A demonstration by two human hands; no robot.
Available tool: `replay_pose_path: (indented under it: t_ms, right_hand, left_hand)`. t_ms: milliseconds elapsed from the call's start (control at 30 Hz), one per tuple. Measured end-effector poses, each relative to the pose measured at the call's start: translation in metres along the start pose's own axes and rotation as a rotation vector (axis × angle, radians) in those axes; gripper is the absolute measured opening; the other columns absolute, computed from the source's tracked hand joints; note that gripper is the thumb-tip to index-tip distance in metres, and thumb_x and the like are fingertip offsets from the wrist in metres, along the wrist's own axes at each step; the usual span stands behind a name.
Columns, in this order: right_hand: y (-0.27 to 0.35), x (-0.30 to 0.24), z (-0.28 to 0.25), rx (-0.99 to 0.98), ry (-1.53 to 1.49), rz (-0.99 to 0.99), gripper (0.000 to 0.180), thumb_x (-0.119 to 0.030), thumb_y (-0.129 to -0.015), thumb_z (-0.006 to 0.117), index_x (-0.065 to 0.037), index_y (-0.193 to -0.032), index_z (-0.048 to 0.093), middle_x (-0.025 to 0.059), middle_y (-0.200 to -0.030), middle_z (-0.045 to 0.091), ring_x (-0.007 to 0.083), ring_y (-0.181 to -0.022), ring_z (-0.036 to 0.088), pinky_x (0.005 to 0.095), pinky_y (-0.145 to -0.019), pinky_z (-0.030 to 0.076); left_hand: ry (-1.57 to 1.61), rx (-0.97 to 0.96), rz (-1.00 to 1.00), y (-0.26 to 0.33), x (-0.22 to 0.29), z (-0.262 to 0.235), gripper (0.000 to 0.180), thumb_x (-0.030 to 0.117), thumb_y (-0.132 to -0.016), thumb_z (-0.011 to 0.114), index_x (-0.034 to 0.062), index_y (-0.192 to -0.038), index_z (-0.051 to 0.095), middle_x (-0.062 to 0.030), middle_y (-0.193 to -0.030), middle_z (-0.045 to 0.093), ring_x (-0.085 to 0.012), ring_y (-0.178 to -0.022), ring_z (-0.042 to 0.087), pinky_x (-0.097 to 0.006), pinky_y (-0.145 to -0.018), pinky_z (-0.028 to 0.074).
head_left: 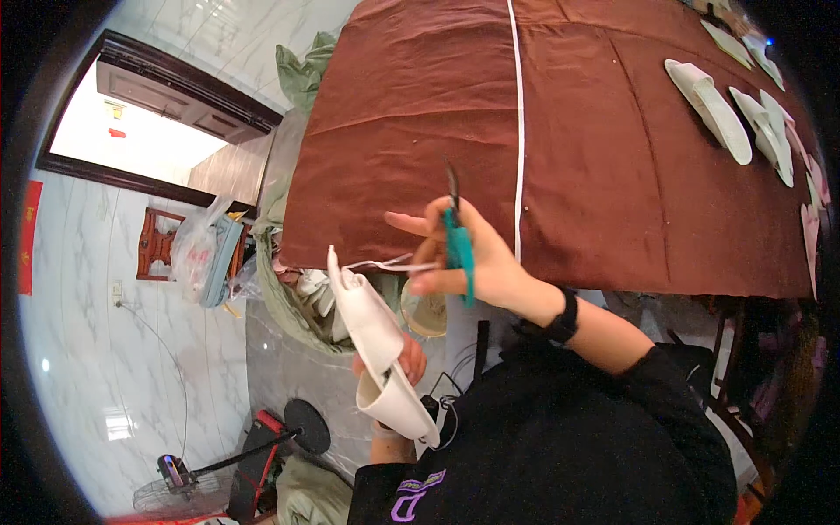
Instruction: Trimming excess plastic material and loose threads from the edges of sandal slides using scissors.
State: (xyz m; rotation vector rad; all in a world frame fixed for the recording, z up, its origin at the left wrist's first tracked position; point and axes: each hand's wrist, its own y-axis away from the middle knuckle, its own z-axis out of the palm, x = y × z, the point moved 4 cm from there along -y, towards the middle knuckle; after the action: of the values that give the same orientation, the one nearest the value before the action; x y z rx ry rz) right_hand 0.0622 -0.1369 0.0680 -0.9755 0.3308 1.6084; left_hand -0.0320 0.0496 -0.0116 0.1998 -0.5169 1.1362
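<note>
My left hand is closed around a white slipper, held up beyond the table's near edge; a second white slipper piece shows just below it in the same grip. Most of the left fingers are hidden behind them. In my right hand is a pair of scissors with teal handles, dark blades pointing away from me. A thin white strip runs between the slipper's toe end and my right fingers. Whether those fingers pinch it, I cannot tell.
A brown cloth with a white line covers the table. Several pale slippers lie at its far right. Below the left edge sits a green sack holding scraps. A standing fan is at the lower left, near a plastic bag on a chair.
</note>
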Motion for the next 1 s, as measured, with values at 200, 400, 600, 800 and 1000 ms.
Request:
replay_pose_path:
  t_ms: [200,400,600,800,1000]
  right_hand:
    - [-0.011,0.007,-0.014,0.158,0.293,-0.107,0.040,0.006,-0.073,0.069,-0.007,-0.099,0.041,0.0064,-0.082,0.061,0.0177,-0.080,0.064,0.0293,-0.069,0.052]
    - [-0.014,-0.024,-0.083,0.578,-0.159,-0.234,0.030,0.001,-0.079,0.066,-0.008,-0.099,0.046,0.0069,-0.084,0.062,0.0198,-0.082,0.064,0.0297,-0.072,0.052]
    - [-0.014,0.015,-0.030,0.550,-0.099,-0.118,0.030,0.004,-0.079,0.065,-0.008,-0.098,0.044,0.0070,-0.083,0.062,0.0190,-0.080,0.064,0.0292,-0.072,0.052]
    - [-0.019,0.124,0.021,-0.067,0.369,0.143,0.037,0.005,-0.073,0.070,-0.006,-0.095,0.043,0.0055,-0.082,0.061,0.0179,-0.086,0.064,0.0295,-0.073,0.051]
    - [-0.026,0.213,0.028,-0.123,0.604,0.242,0.035,0.003,-0.074,0.070,-0.003,-0.095,0.043,0.0096,-0.084,0.063,0.0151,-0.084,0.064,0.0279,-0.072,0.050]
  left_hand:
    - [-0.181,0.187,-0.001,0.028,0.002,-0.003,0.055,0.053,-0.086,0.044,-0.0003,-0.078,0.055,-0.0086,-0.068,0.051,-0.0155,-0.052,0.048,-0.027,-0.041,0.040]
    - [-0.164,0.337,0.262,0.117,0.085,-0.086,0.051,0.050,-0.086,0.043,0.0053,-0.108,0.053,-0.0124,-0.083,0.058,-0.0218,-0.068,0.057,-0.032,-0.057,0.047]
    - [0.083,0.362,0.840,0.229,0.145,-0.123,0.044,0.040,-0.089,0.045,0.0067,-0.116,0.052,-0.0086,-0.106,0.061,-0.0240,-0.096,0.058,-0.039,-0.085,0.047]
    - [-0.450,1.268,1.079,0.278,0.111,-0.115,0.036,0.028,-0.090,0.044,0.0042,-0.116,0.053,-0.0095,-0.109,0.060,-0.0214,-0.102,0.057,-0.034,-0.084,0.049]
    - [-0.402,1.194,1.107,0.284,0.083,-0.117,0.038,0.024,-0.091,0.041,0.0034,-0.124,0.047,-0.0116,-0.120,0.055,-0.0263,-0.104,0.057,-0.039,-0.091,0.047]
